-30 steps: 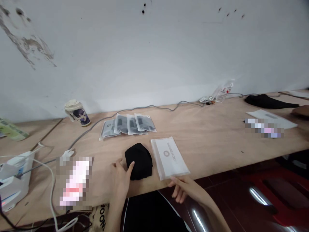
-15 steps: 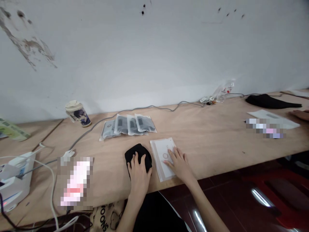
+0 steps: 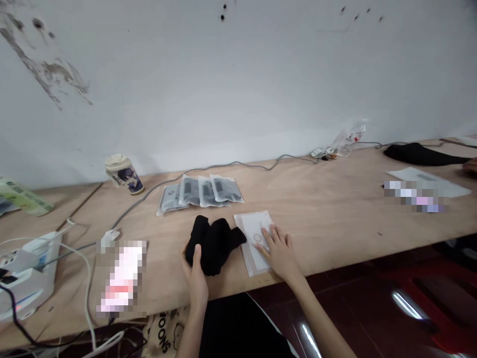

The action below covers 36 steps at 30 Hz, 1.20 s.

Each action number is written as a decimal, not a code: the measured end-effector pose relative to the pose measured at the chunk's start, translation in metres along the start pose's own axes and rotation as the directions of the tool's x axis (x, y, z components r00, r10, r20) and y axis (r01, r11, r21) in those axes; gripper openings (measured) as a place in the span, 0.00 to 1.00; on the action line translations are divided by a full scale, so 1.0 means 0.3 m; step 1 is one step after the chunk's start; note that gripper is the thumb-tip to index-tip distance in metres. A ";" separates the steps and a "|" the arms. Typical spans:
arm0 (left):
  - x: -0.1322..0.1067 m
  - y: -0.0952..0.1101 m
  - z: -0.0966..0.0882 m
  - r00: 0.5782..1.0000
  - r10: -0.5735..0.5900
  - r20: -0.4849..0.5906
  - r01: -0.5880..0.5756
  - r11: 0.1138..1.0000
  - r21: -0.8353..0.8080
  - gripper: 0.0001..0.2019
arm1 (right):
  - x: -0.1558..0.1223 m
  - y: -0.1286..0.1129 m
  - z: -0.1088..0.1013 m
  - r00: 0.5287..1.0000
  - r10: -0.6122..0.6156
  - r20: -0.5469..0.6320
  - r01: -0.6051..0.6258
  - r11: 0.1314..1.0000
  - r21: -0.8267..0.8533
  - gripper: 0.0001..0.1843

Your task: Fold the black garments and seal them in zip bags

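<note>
My left hand (image 3: 194,278) grips a bunched black cloth item (image 3: 214,246) at its left side, with the thumb pressed on top. The cloth lies on the plywood table (image 3: 328,219), and its tip touches a flat white plastic-film packet (image 3: 251,243). My right hand (image 3: 278,253) rests flat on the packet's lower right part, with the fingers spread, and holds nothing. Above them lies a row of several sealed, dark-filled packets (image 3: 199,194).
A paper cup (image 3: 124,174) stands by the wall. Left are a white power strip (image 3: 32,273), cables and a pixelated object (image 3: 121,278). At the far right are a black garment (image 3: 421,154), a white sheet (image 3: 417,175) and a co-worker's hand (image 3: 471,165). Floor lies beyond the table's front edge.
My left hand has moved from on top of the black cloth to its left side and now grips it. The cloth has bunched and spread toward the packet. My right hand stays on the packet.
</note>
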<state>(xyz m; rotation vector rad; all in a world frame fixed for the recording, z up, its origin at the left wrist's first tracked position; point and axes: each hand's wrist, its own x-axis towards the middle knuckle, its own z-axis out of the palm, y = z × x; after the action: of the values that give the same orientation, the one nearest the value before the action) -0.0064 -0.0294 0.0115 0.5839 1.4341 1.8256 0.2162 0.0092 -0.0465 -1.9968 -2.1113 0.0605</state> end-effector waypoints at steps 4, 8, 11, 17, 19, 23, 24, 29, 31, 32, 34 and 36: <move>0.009 0.018 -0.016 0.997 -0.079 -0.004 0.078 0.988 -0.133 0.20 | 0.017 0.031 0.002 1.000 0.019 -0.006 -0.019 1.000 -0.018 0.37; 0.053 0.017 -0.101 0.992 0.019 -0.127 0.010 0.975 0.220 0.21 | 0.039 0.086 -0.003 0.999 0.052 -0.013 -0.053 0.997 -0.051 0.36; 0.059 0.028 -0.180 0.955 0.277 -0.109 -0.163 0.793 0.587 0.22 | 0.050 0.126 -0.006 0.997 0.063 -0.055 -0.065 0.997 -0.048 0.36; 0.017 0.075 -0.181 0.856 0.464 0.228 -0.454 0.465 0.760 0.14 | 0.061 0.088 -0.036 0.967 0.022 -0.254 0.012 0.991 0.132 0.32; 0.020 0.066 -0.155 0.833 0.467 0.298 -0.506 0.425 0.751 0.14 | 0.052 0.036 -0.075 0.943 0.012 -0.333 0.081 0.961 0.264 0.28; 0.044 0.024 -0.150 0.817 0.445 0.367 -0.536 0.349 0.769 0.15 | 0.005 -0.051 -0.219 0.915 0.026 -0.402 0.209 0.822 0.529 0.18; 0.048 0.016 -0.159 0.814 0.442 0.377 -0.542 0.343 0.767 0.16 | -0.010 -0.061 -0.262 0.909 0.052 -0.414 0.219 0.785 0.579 0.16; 0.053 0.004 -0.201 0.790 0.434 0.432 -0.582 0.312 0.751 0.18 | -0.056 -0.062 -0.394 0.867 0.280 -0.412 0.104 0.707 0.699 0.14; 0.050 0.009 -0.205 0.789 0.428 0.441 -0.585 0.304 0.752 0.20 | -0.058 -0.073 -0.381 0.922 0.269 -0.280 0.026 0.677 0.736 0.17; 0.047 0.012 -0.205 0.788 0.422 0.448 -0.588 0.301 0.751 0.20 | -0.057 -0.085 -0.361 0.954 0.225 -0.199 -0.002 0.667 0.745 0.18; 0.041 0.016 -0.203 0.781 0.415 0.467 -0.598 0.280 0.751 0.23 | -0.057 -0.121 -0.302 0.995 0.070 -0.064 -0.001 0.686 0.728 0.22; 0.031 0.018 -0.200 0.767 0.400 0.501 -0.613 0.228 0.757 0.25 | -0.062 -0.164 -0.233 0.993 -0.118 -0.014 0.100 0.762 0.639 0.26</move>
<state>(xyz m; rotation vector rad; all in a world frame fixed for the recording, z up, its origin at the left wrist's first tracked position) -0.0574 -0.0605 -0.0006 1.9710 2.2100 1.1168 0.1825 -0.0216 0.0281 -1.4581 -1.8572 0.6969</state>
